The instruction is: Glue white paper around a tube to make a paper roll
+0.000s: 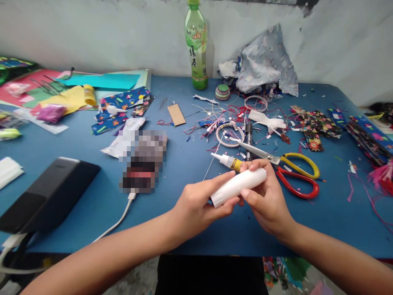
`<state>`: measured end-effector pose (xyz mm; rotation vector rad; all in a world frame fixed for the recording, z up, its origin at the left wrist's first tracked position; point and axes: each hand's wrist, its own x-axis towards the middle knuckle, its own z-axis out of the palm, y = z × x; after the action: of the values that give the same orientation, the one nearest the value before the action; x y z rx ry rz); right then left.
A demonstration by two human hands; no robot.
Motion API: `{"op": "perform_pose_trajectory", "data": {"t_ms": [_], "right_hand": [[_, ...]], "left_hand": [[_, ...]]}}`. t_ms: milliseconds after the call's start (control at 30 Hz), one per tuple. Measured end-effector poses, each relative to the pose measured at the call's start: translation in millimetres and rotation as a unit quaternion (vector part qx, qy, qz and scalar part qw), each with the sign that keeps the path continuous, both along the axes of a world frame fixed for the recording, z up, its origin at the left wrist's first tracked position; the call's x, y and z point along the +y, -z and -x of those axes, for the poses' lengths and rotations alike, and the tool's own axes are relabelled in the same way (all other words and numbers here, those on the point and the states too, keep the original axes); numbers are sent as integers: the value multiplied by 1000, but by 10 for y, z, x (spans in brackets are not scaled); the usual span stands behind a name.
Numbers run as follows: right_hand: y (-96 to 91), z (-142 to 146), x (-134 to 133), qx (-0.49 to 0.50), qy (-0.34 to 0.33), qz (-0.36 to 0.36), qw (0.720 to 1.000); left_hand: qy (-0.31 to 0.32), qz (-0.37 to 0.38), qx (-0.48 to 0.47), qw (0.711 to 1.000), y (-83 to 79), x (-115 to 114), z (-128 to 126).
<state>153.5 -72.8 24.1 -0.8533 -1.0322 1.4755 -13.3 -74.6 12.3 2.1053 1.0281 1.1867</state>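
Note:
A white rolled tube (238, 186), which looks like paper or plastic, is held level between both hands above the front of the blue table. My left hand (196, 205) grips its left end between thumb and fingers. Around the right end close the fingers of my right hand (270, 200), with the thumb pressed on the near side. Just behind the hands lie a small glue bottle (226, 160) with a white nozzle and scissors (278, 159) with one yellow and one red handle. A black marker (249, 141) lies beyond the glue bottle.
Thread scraps and tape rolls (230, 135) litter the table's middle. A green tea bottle (196, 49) stands by the wall. At left are a power bank (46, 192), a blurred-out device (144, 162) on a white cable and coloured paper (101, 81). Floral fabric pieces (319, 127) lie right.

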Motion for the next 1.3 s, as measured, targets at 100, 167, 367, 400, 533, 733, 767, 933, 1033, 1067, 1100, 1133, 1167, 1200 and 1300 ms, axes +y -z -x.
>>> {"op": "perform_pose_trajectory", "data": {"t_ms": [100,167,367,400,533,733,767,933,1033,1067,1100,1133,1167,1200,1300], "right_hand": [[16,1,-1,3,2,-11,1000],[27,6,-4,3,-2,-19,1000],[80,10,4,-20,1,-60,998],[84,-6,18,-29,1,-66,997],[11,-153,125,-126,-43,-112,985],[-284,-355,218,-411,-13,-386,826],[-308,-364,216,-430,-27,-413,802],[-297,-384,184,-502,-88,-472,719],[-292,-380,154,-540,-84,-505,668],[-298,-372,144,-550,-77,-519,650],[-304,-362,133,-559,-67,-533,632],[-310,-351,124,-567,-58,-546,614],[-312,-339,117,-575,-51,-559,595],[-311,-329,110,-583,-44,-570,577],[-282,-310,101,-604,-35,-590,535]], "left_hand": [[-3,-17,-1,1000,7,3,-8],[-4,-25,1,1000,4,1,-11],[4,-33,9,999,-28,-20,-6],[5,-30,7,1000,-38,-21,-2],[-1,1,-10,1000,-101,-7,24],[18,53,-12,998,-187,26,57],[24,58,-8,998,-188,30,59],[44,100,16,994,-159,35,61],[49,133,23,990,-153,40,54],[49,147,27,988,-157,43,51],[50,162,32,985,-162,45,50],[51,178,36,982,-169,48,49],[52,194,40,979,-176,50,49],[53,208,42,976,-182,51,49],[56,235,40,970,-194,53,55]]}}
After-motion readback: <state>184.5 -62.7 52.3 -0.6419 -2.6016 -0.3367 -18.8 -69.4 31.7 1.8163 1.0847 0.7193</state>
